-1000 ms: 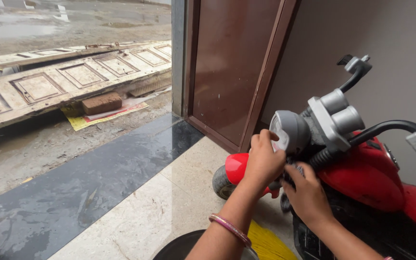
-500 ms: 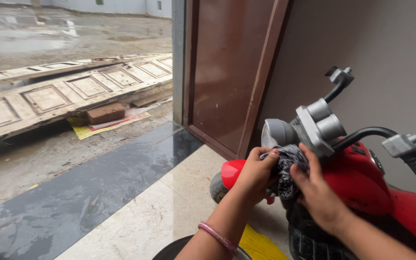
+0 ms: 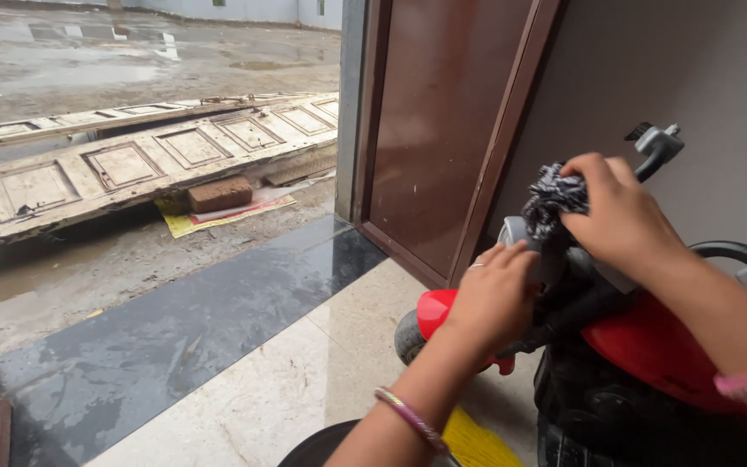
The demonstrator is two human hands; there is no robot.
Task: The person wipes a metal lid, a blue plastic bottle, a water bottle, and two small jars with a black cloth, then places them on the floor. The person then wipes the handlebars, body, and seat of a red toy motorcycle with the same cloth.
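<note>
Gripping bunched cloth (image 3: 552, 197) in right hand (image 3: 620, 212) (above grey headlamp (image 3: 516, 232)); left hand (image 3: 493, 298) below.

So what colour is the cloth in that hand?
The cloth in the right hand is black and white patterned, seen in the head view.

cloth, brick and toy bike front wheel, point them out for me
cloth (image 3: 553, 201), head view, bunched dark patterned folds
brick (image 3: 220, 194), head view, its top face
front wheel (image 3: 408, 337), head view, grey tyre below the red fender
</note>
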